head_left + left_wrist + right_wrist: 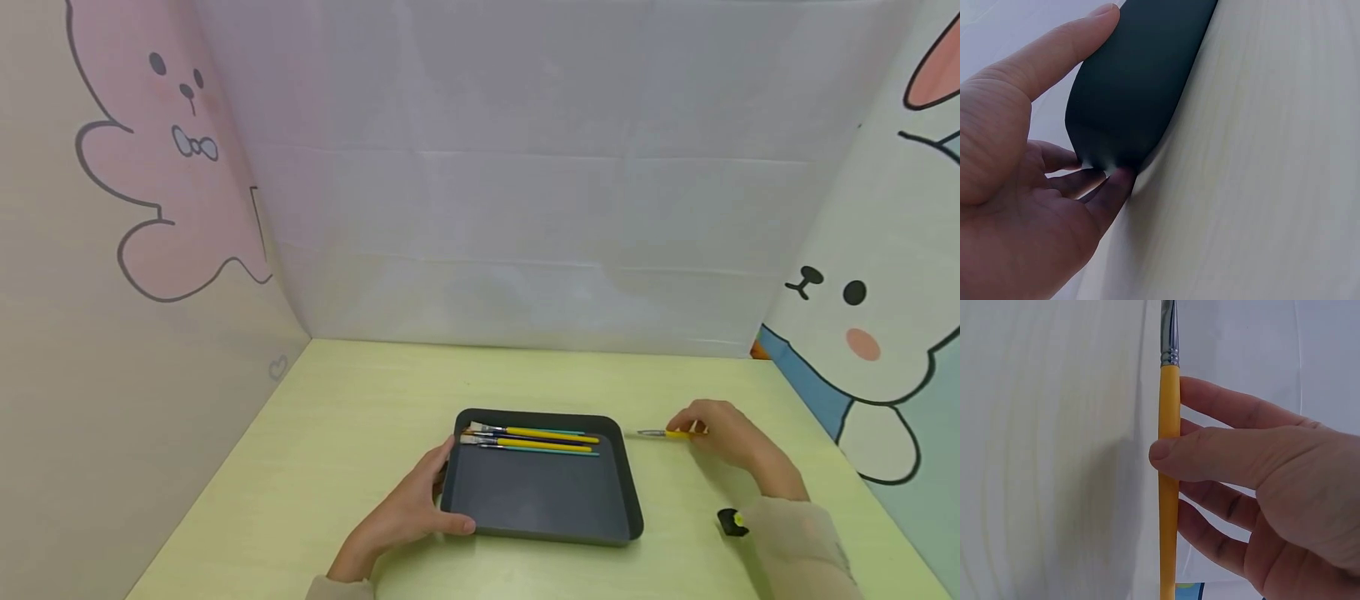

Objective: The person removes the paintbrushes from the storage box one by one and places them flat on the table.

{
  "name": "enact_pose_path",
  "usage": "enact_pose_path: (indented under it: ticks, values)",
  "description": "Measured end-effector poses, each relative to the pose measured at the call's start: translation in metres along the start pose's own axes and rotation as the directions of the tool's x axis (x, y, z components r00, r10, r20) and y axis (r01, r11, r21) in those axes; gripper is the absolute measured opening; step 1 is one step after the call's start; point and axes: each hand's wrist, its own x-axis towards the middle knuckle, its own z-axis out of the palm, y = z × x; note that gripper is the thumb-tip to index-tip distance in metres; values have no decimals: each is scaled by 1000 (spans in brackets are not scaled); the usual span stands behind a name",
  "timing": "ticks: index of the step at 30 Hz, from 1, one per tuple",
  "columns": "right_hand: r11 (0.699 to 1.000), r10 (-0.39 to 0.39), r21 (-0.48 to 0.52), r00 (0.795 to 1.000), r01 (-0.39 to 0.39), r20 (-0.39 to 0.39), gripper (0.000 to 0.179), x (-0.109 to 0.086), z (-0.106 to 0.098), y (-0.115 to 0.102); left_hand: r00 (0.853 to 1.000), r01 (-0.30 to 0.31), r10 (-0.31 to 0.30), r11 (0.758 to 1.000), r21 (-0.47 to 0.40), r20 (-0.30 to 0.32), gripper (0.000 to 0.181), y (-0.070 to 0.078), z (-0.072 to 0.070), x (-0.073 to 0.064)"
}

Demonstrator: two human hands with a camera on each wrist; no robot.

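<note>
A dark grey rectangular tray [540, 500] lies on the table, with several paintbrushes [536, 440] side by side in its far part, yellow and teal handles among them. My left hand [408, 508] holds the tray's left side near the front corner; in the left wrist view the thumb lies on the tray wall [1129, 81] and the fingertips touch its corner. Right of the tray, my right hand [723, 429] pinches a yellow-handled paintbrush [1169, 412] between thumb and fingers. Its metal ferrule points left toward the tray.
A small black object with a yellow-green spot [732, 522] is by the right sleeve, partly hidden. The pale yellow table [360, 400] meets a white sheet [525, 208] behind, and panels with cartoon animals stand at left and right.
</note>
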Motion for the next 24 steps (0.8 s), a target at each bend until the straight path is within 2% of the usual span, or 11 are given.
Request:
enact_pose_path:
  ticks: [18,24]
  values:
    - [1000,26,15,998,-27,48,40,2,6,5,1000,11,-11,999,-30,9,131,0,0,0]
    - [999,31,14,998,-32,55,38,2,7,5,1000,14,-14,1000,-15,5,131,0,0,0]
